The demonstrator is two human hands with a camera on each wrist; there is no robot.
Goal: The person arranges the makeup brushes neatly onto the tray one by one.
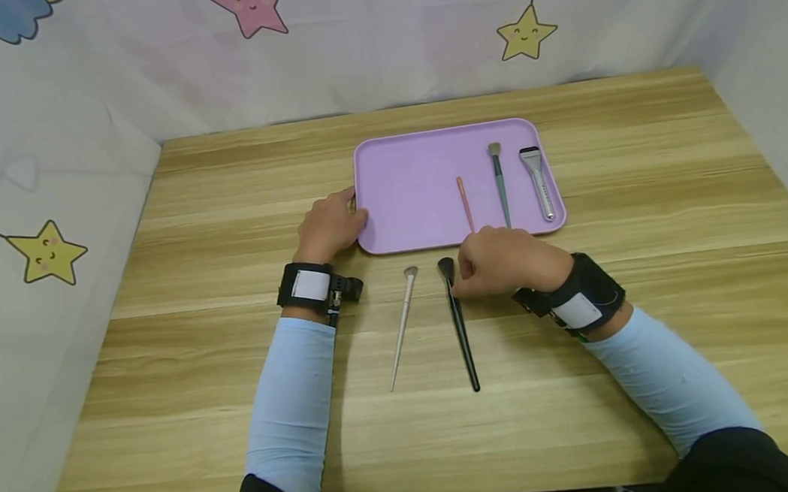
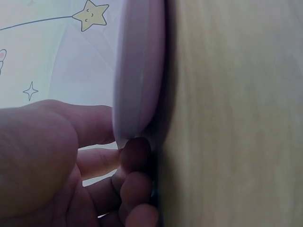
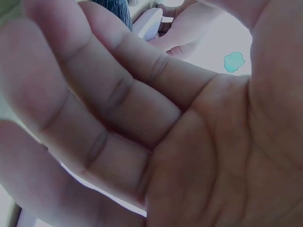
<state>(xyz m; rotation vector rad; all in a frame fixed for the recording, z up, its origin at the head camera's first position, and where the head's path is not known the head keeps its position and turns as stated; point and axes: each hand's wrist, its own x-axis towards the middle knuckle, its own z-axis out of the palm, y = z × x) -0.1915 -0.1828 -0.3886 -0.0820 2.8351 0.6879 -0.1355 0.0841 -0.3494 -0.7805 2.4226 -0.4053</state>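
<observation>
Two brushes lie on the table: black brush and, at its 9 o'clock, white brush. Right hand, at the black brush's 1 o'clock: fingers bent, fingertips beside it; whether they pinch cannot be told. Left hand grips one tray, at its 9 o'clock. Three brushes occupy the tray's 3 o'clock side: pink brush, green brush, silver brush.

Lilac tray; black brush; pale brush, perhaps off-white; wood-grained tan table.

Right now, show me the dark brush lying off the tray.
The long black brush; the only other brush off the tray, to its left, is white.
</observation>
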